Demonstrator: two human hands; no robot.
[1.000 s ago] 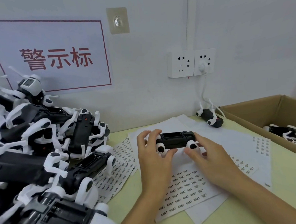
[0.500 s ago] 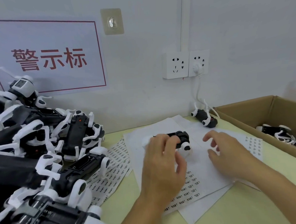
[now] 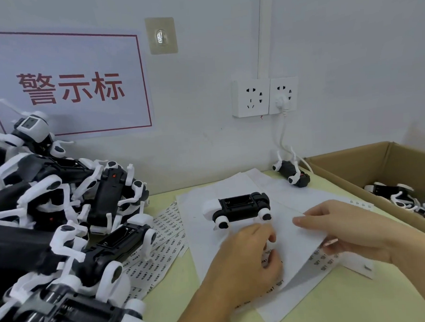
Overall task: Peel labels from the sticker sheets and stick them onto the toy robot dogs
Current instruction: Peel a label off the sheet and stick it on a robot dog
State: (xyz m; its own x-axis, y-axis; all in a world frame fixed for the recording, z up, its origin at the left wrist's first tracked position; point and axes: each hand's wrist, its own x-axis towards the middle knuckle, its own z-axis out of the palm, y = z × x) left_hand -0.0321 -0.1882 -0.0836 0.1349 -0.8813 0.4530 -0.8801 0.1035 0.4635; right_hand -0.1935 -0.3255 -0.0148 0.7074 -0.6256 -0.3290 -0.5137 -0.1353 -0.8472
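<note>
Lifting sticker sheet (image 3: 307,252), right hand (image 3: 353,229) fingers pinching; left hand (image 3: 246,262) curled, grip unclear

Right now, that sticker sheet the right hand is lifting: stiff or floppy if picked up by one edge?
Probably floppy: the sticker sheet already curls upward where the right hand lifts its edge. Likely very light, since a few fingers raise it. It may also slide, because it lies loose on other white sheets rather than on the bare table.

Left hand (image 3: 248,262) curled; right hand (image 3: 345,230) pinching.
</note>
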